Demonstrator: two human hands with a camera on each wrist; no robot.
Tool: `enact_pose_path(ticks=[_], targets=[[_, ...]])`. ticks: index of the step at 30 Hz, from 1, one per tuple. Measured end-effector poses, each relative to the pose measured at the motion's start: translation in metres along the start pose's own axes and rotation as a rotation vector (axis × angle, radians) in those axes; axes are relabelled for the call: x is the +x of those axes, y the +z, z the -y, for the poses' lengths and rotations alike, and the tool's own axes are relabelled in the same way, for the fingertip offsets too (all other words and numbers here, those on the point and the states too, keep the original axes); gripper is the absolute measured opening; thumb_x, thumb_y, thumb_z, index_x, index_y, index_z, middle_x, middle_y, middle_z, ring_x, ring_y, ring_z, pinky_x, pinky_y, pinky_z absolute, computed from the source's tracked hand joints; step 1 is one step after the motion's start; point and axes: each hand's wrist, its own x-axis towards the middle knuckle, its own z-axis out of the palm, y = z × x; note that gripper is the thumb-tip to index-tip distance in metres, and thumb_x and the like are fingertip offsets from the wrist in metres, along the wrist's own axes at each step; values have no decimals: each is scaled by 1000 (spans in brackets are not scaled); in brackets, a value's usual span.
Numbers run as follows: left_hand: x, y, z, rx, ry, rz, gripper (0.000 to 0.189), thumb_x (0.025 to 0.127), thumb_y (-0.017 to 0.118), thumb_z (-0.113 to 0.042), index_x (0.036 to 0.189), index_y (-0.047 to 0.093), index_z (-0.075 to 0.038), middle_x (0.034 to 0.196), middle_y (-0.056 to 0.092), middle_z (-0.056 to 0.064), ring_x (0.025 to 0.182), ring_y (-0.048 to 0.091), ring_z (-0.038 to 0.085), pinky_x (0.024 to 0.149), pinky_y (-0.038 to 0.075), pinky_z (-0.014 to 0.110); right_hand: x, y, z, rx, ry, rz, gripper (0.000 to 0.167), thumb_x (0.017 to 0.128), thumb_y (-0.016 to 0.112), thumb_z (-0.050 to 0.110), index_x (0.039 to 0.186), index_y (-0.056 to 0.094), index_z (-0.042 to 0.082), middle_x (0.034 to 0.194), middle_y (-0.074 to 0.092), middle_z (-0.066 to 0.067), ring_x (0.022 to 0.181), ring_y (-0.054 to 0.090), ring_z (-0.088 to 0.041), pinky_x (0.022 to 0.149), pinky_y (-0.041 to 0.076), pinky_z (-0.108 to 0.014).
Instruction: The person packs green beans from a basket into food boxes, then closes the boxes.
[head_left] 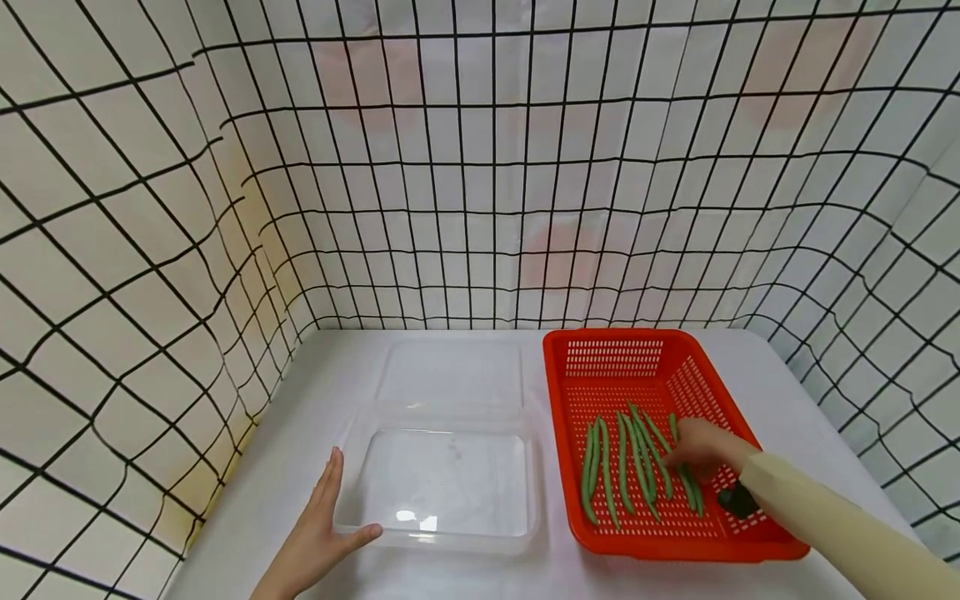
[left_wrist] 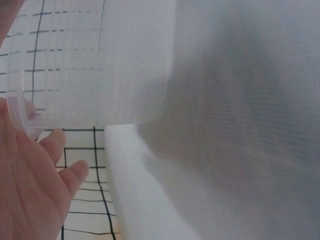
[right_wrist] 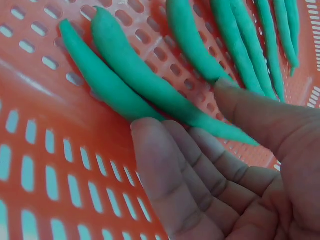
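Two hands in view. Left hand (head_left: 311, 527) open, thumb spread, at the near-left corner of the clear container (head_left: 438, 543) on white tabletop (head_left: 551, 575). Right hand (head_left: 703, 450) also open, fingertips at two green beans (right_wrist: 135, 73), more alongside, all inside red basket (head_left: 675, 548). Clear flat panel (head_left: 450, 372) beyond container; black wire grid (head_left: 493, 163) at back.

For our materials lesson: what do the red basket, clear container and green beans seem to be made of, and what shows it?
Red basket: probably plastic, slightly glossy; smooth rim, regular moulded-looking slots.
Clear container: likely plastic, shiny; hazy see-through walls, bright reflections.
Green beans: apparently plant matter, smooth, fairly matt; uneven curved pods, though imitations are possible.
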Motion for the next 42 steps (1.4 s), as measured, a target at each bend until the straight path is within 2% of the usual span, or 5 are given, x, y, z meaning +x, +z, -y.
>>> enact_pose_path(ticks=[6, 20, 28, 34, 42], targets=[[0, -1, 0, -9, -11, -2, 117, 74, 79, -45, 153, -3, -22, 158, 5, 12, 139, 10, 42, 99, 20, 67, 2, 4, -3, -45, -63, -39, 34, 85, 63, -1, 61, 42, 10, 49, 36, 1, 42, 46, -14, 43, 42, -29], [0, 0, 1, -39, -2, 6, 116, 75, 78, -46, 153, -3, -21, 158, 3, 11, 139, 11, 39, 101, 20, 65, 4, 10, -7, -51, -42, -122, 35, 72, 71, 1, 58, 40, 11, 50, 33, 2, 40, 40, -12, 40, 37, -26], [-1, 1, 1, -31, 2, -5, 116, 74, 79, -44, 153, -2, -20, 158, 3, 10, 139, 11, 40, 102, 20, 64, -3, -2, 2, -14, -16, -44, 40, 80, 62, 5, 51, 38, 16, 48, 30, 4, 42, 31, -10, 44, 32, -26], [0, 0, 2, -21, -1, -3, 116, 75, 79, -43, 153, -4, -20, 157, 4, 13, 139, 12, 41, 101, 20, 65, 0, -14, 13, 277, -16, 14, 20, 91, 62, 10, 79, 67, -5, 63, 62, -8, 57, 63, -20, 58, 55, -34], [0, 2, 2, -30, -15, -3, 116, 75, 79, -43, 153, -4, -21, 157, 4, 14, 139, 11, 41, 101, 20, 65, 6, -12, 63, 535, -136, 150, 34, 93, 63, 19, 105, 64, -12, 82, 69, -17, 71, 68, -23, 68, 56, -38]])
